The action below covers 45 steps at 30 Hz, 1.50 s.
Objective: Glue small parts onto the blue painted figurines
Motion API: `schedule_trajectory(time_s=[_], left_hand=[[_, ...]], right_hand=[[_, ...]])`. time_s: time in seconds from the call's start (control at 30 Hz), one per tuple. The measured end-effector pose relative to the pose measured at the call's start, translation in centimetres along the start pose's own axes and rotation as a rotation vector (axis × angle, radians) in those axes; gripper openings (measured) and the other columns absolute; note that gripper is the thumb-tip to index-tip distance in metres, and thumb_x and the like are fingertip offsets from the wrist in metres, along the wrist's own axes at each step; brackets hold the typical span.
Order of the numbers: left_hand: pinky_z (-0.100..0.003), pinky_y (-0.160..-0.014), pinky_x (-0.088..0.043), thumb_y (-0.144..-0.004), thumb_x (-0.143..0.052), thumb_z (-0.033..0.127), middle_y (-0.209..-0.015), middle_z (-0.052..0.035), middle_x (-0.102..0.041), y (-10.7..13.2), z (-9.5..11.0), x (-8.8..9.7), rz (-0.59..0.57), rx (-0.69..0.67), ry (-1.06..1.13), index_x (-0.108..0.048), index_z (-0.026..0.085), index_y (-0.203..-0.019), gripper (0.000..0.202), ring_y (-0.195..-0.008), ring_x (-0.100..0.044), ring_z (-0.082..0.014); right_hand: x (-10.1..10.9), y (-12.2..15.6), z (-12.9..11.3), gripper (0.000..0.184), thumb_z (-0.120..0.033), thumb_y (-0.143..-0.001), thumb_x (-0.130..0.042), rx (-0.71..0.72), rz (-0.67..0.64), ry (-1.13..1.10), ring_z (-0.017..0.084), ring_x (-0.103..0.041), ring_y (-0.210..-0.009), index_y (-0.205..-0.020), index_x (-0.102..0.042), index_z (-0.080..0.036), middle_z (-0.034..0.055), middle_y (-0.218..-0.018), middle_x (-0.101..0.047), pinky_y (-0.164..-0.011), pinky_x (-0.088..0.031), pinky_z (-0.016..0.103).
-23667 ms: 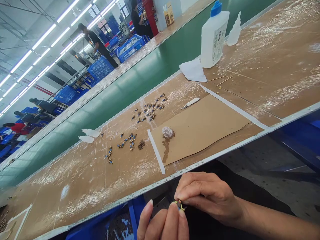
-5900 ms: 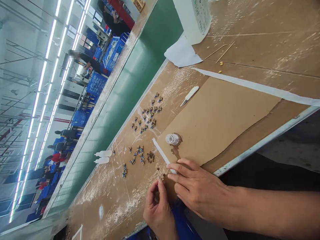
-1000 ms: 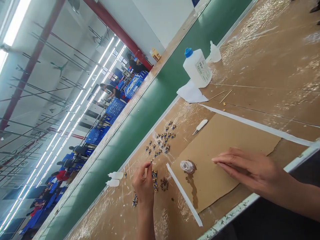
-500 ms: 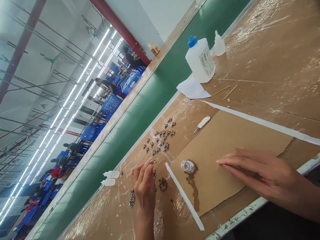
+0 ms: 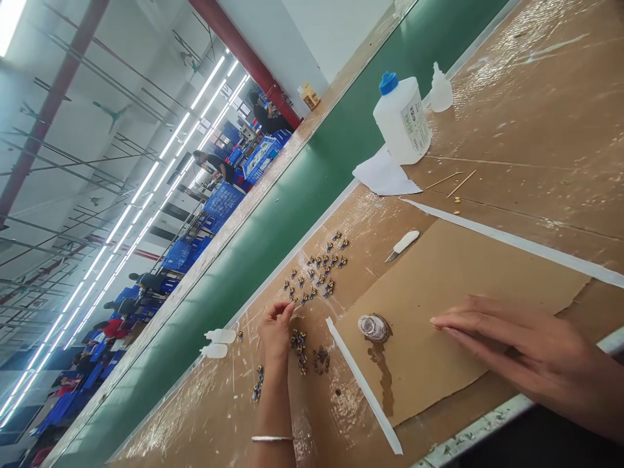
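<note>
Left hand point(image 5: 275, 330) was pinched beside the blue-and-gold figures point(image 5: 329, 286); right hand point(image 5: 536, 335), fingers bunched, hung over the cardboard point(image 5: 463, 273). Couldn't tell if either gripped anything.

Tiny figures point(image 5: 318, 262), blue with golden yellow and dark touches, sit in separate lots on the bench point(image 5: 195, 416); too small to tell how each one is posed. The largest lot spreads loosely near the far edge, most pieces slightly apart. The left hand point(image 5: 276, 335) has its fingertips at this lot's near side; whether they grip a piece is unclear. A tighter clump point(image 5: 299, 344) lies just right of that hand, a smaller heap point(image 5: 258, 383) below left, one lone figure point(image 5: 240, 336) farther left. Brown beads point(image 5: 320, 358) sit piled near the clump
</note>
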<state>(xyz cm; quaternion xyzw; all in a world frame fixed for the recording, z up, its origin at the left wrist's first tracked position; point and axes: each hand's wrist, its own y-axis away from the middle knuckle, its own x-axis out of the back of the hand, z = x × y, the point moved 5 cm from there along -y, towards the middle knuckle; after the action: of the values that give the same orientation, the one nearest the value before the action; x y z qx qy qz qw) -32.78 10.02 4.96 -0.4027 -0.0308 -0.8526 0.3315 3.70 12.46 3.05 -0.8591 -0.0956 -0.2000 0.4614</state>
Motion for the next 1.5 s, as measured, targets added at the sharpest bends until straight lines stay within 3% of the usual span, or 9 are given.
schedule_trajectory(time_s=[0.13,0.23,0.33,0.43,0.53,0.67,0.8,1.1,1.5], left_hand=[[-0.022,-0.047,-0.038,-0.074,-0.068,0.038,-0.052,0.0053,-0.053,-1.2,-1.4,-1.0,-0.056,0.116,0.02,-0.063,0.013,-0.074,0.026,-0.044,-0.047,-0.0072],[-0.023,-0.049,-0.04,-0.075,-0.067,0.039,-0.054,0.0048,-0.055,-1.5,-1.6,-0.9,-0.057,0.132,0.003,-0.064,0.013,-0.076,0.026,-0.045,-0.047,-0.0074],[-0.025,-0.056,-0.04,-0.069,-0.07,0.04,-0.058,0.0029,-0.058,-0.2,-0.7,0.4,-0.002,0.077,-0.039,-0.068,0.015,-0.075,0.026,-0.052,-0.051,-0.0098],[-0.026,-0.066,-0.041,-0.066,-0.071,0.039,-0.07,-0.0004,-0.064,3.1,0.7,2.0,0.009,-0.018,-0.102,-0.071,0.02,-0.069,0.02,-0.067,-0.056,-0.0137],[-0.028,-0.072,-0.042,-0.072,-0.066,0.04,-0.078,-0.0017,-0.066,7.8,1.4,3.1,-0.032,-0.069,-0.151,-0.072,0.023,-0.073,0.018,-0.074,-0.058,-0.016],[-0.031,-0.08,-0.044,-0.077,-0.063,0.038,-0.084,-0.0025,-0.068,12.9,1.1,3.5,-0.065,-0.088,-0.2,-0.072,0.026,-0.078,0.016,-0.082,-0.061,-0.0182],[-0.031,-0.078,-0.044,-0.08,-0.06,0.037,-0.085,-0.0013,-0.068,15.5,0.4,3.1,-0.081,-0.092,-0.23,-0.071,0.026,-0.081,0.015,-0.083,-0.062,-0.0177],[-0.034,-0.08,-0.039,-0.081,-0.061,0.034,-0.086,-0.0013,-0.067,16.6,1.1,0.6,-0.038,-0.154,-0.279,-0.07,0.025,-0.087,0.014,-0.083,-0.06,-0.0183],[-0.031,-0.079,-0.043,-0.085,-0.056,0.034,-0.086,-0.002,-0.065,16.1,0.4,0.7,-0.169,-0.157,-0.189,-0.07,0.025,-0.086,0.016,-0.084,-0.059,-0.0168]], right_hand=[[0.0,0.1,0.1,0.016,-0.022,-0.091,-0.045,-0.024,0.033,0.017,0.011,-0.064,-0.079,-0.101,-0.058,-0.022,0.0002,-0.086,-0.066,-0.076,-0.05,0.021],[-0.1,0.4,0.3,0.016,-0.024,-0.091,-0.047,-0.023,0.013,0.025,0.011,-0.064,-0.082,-0.103,-0.058,-0.022,-0.0007,-0.089,-0.066,-0.08,-0.049,0.021],[-0.2,0.7,0.4,0.017,-0.023,-0.09,-0.049,-0.02,0.001,0.027,0.011,-0.063,-0.085,-0.104,-0.058,-0.022,-0.0006,-0.092,-0.066,-0.084,-0.048,0.021],[-0.1,0.7,0.3,0.015,-0.022,-0.09,-0.049,-0.023,0.015,0.01,0.01,-0.063,-0.082,-0.102,-0.058,-0.021,-0.0007,-0.089,-0.066,-0.079,-0.048,0.021],[-0.1,0.5,0.2,0.014,-0.021,-0.089,-0.05,-0.037,0.007,-0.021,0.01,-0.062,-0.08,-0.101,-0.058,-0.02,-0.0004,-0.088,-0.065,-0.077,-0.048,0.021],[-0.2,0.6,0.2,0.014,-0.019,-0.088,-0.053,-0.045,0.008,-0.033,0.01,-0.062,-0.077,-0.101,-0.058,-0.021,-0.0008,-0.087,-0.065,-0.074,-0.048,0.021],[-0.4,0.8,0.4,0.014,-0.019,-0.087,-0.055,-0.072,-0.012,-0.044,0.009,-0.061,-0.077,-0.101,-0.059,-0.021,-0.0007,-0.088,-0.065,-0.072,-0.047,0.021],[-0.4,0.8,0.4,0.014,-0.018,-0.088,-0.054,-0.056,0.001,-0.029,0.009,-0.062,-0.078,-0.101,-0.059,-0.021,-0.0008,-0.088,-0.065,-0.074,-0.048,0.021],[-0.4,0.9,0.6,0.014,-0.021,-0.088,-0.054,-0.093,-0.01,-0.02,0.011,-0.062,-0.078,-0.1,-0.061,-0.022,-0.0005,-0.088,-0.066,-0.073,-0.049,0.023]])
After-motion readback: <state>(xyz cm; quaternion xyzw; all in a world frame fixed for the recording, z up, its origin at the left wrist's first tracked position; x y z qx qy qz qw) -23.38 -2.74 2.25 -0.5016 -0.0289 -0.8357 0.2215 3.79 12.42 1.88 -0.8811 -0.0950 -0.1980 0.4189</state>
